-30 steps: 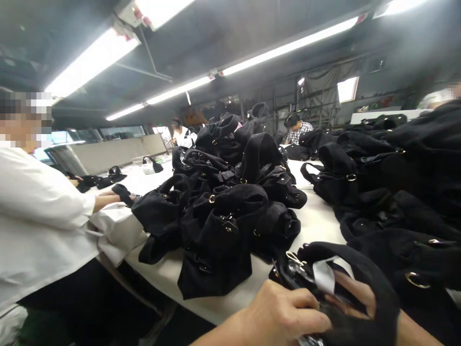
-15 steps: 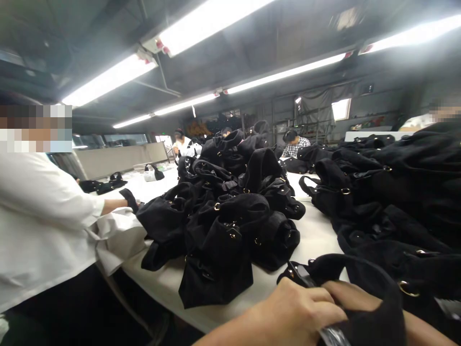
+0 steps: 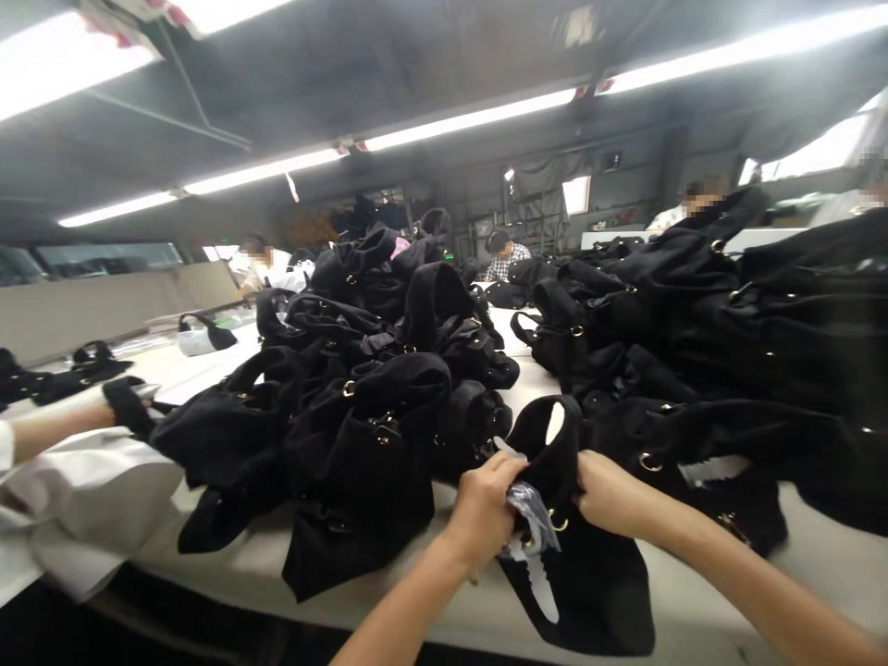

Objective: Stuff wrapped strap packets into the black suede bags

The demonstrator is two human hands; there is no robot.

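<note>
A black fabric bag (image 3: 597, 592) with gold rings lies at the near side of the table, its handle loop standing up. My left hand (image 3: 486, 511) is closed at the left of the handle, on the bag's edge, with crumpled clear plastic (image 3: 533, 513) beside the fingers. My right hand (image 3: 610, 492) is closed on the right side of the handle, knuckles toward it. White jagged-edged strips (image 3: 541, 587) show on the bag below my left hand. What lies inside each fist is partly hidden.
A heap of black bags (image 3: 361, 462) rises left and ahead; another pile (image 3: 694, 324) stands at right. The white table (image 3: 388, 592) runs beneath. A co-worker's hand (image 3: 76, 425) holds a black strap at far left. Other people work farther back.
The view has swung to the right. Both hands, crossed close together at the bag before, are now apart on either side of its handle, and the bag's body shows.
</note>
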